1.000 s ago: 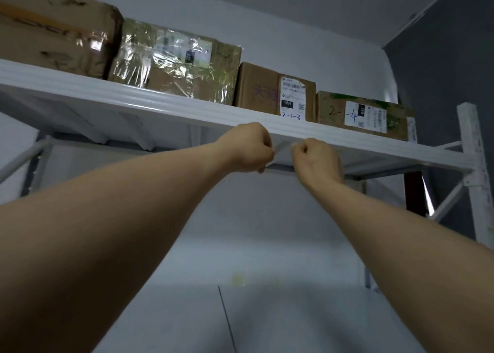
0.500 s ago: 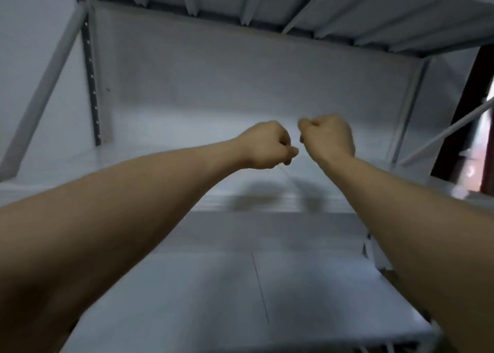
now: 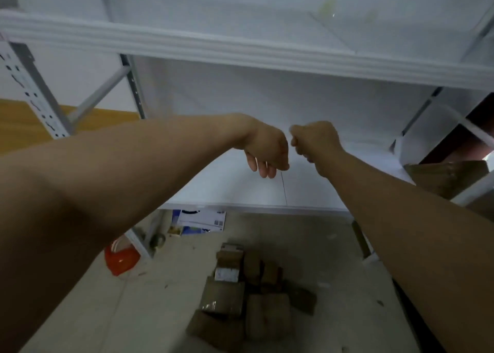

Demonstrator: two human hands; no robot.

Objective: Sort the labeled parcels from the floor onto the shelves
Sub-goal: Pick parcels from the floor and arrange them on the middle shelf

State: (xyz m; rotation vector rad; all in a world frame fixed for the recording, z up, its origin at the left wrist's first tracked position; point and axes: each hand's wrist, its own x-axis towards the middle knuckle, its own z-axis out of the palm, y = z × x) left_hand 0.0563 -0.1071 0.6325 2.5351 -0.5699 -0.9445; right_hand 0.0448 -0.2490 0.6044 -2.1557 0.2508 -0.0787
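Hovering nearly knuckle to knuckle: left hand [image 3: 267,149] empty with its fingers loosely curled, right hand [image 3: 315,141] an empty fist. Parcels [image 3: 248,296] lie on the floor [image 3: 320,245], well below both hands.

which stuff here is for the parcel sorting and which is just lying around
Job: parcels on the floor; white shelves; brown box at far right.
Lying about: red object on the floor; white-and-blue carton under the shelf.
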